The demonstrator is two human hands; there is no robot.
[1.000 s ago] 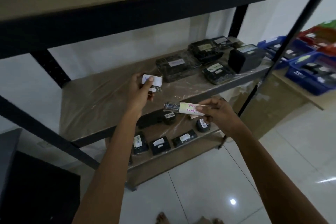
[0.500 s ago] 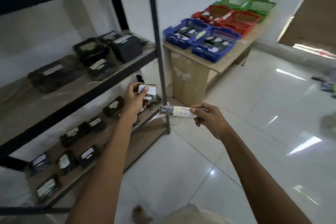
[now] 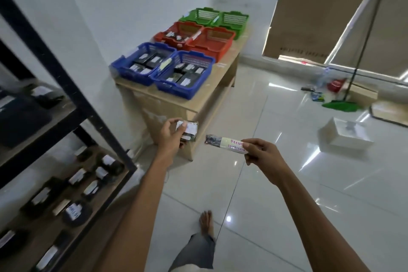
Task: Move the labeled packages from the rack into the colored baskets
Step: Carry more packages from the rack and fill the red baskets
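Packages (image 3: 221, 142) first: what have the fingers (image 3: 250, 145) got hold of? — Trainee

The left hand (image 3: 169, 136) has its fingers curled round a small labelled package (image 3: 190, 132), thumb on the white label. The right hand (image 3: 263, 153) pinches one end of a long labelled package (image 3: 221, 142), which sticks out level toward the other hand. The two are near each other but apart. — Lead

And where is all that, taken from the table (image 3: 213, 97)? — Trainee

Both hang in the air just short of the table's near corner, over the floor (image 3: 276, 183). On the table stand three pairs: blue baskets (image 3: 199, 85) at the near end, red baskets (image 3: 224, 47) in the middle, green baskets (image 3: 241, 26) at the far end. The rack (image 3: 74, 86), with more of them on its shelves, stands left of the table. — Lead

How do I do the drop well? — Trainee

Read each label before you reach. The pink writing on the long one is too blurred for me, so I cannot say which colour it calls for. I'd work one hand at a time, bring the package low over its basket and let go only inside the rim. The blue ones look well filled, so lay it flat on the pile, label up, rather than toss it, or it may slide out. — Lead
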